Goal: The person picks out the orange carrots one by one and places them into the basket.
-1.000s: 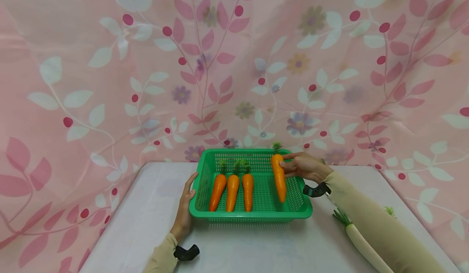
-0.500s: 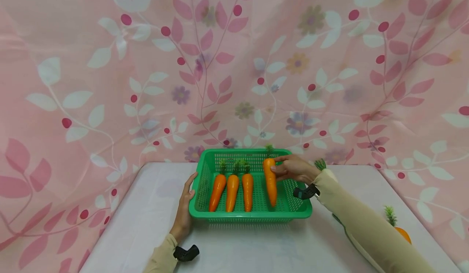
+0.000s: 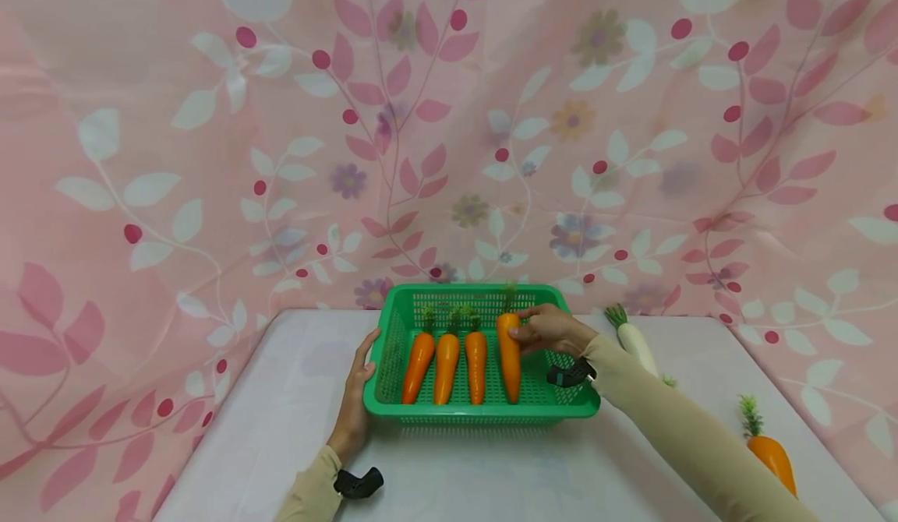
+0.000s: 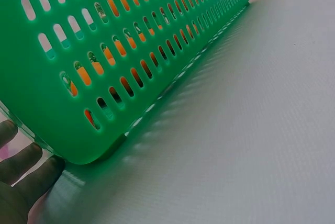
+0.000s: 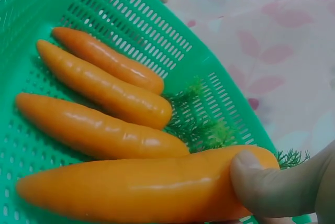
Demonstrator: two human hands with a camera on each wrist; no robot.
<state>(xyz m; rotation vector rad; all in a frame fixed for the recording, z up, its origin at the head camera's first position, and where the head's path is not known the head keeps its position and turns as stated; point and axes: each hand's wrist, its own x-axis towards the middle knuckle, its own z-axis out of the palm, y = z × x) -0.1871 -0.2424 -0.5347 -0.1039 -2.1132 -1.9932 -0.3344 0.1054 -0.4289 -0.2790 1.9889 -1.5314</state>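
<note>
My right hand (image 3: 550, 329) pinches the upper part of an orange carrot (image 3: 510, 362) with a green top, over the right half of a green plastic basket (image 3: 484, 410). In the right wrist view the thumb presses on this carrot (image 5: 146, 190), with its tip toward the left. Three more carrots (image 3: 445, 366) lie side by side in the basket, left of the held one. My left hand (image 3: 351, 405) rests against the basket's left end. Its fingers (image 4: 39, 174) look fairly straight in the left wrist view, touching the basket's wall (image 4: 78, 135).
On the white table (image 3: 295, 397), right of the basket, lies a white radish (image 3: 637, 347) with green leaves. Another carrot (image 3: 772, 460) lies near the right edge, and a further bit of green top shows behind the right sleeve (image 3: 673, 428). A pink floral cloth (image 3: 449, 156) hangs behind.
My right hand has carried the carrot leftward and lower into the basket, closer to the other three. The radish and the carrot at the right have come into fuller view. My left hand stays put.
</note>
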